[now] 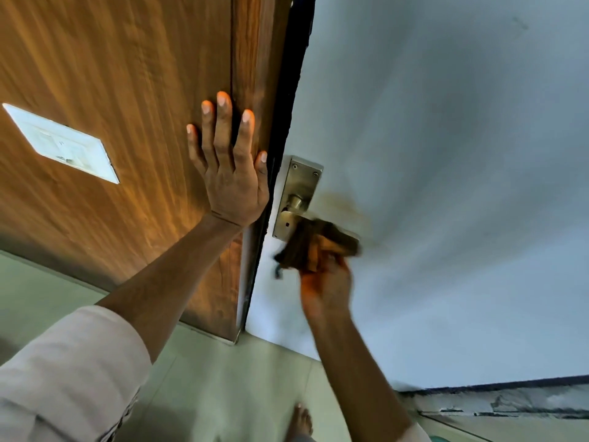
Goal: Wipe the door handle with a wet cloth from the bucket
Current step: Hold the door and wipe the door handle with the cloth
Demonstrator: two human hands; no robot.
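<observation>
Against the brown wood-grain panel, the left hand lies flat with fingers spread, while the blurred right hand clutches a dark cloth wrapped over the door handle on the pale door above a tiled floor.

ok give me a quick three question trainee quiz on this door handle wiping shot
1. True or false: the left hand lies flat and open on the wooden panel.
2. What does the right hand press against the handle lever?
   A. sponge B. brown cloth C. brush
3. Fill in: the white switch plate sits on the ____ panel.

Key: 1 true; 2 B, the brown cloth; 3 wooden.
</observation>
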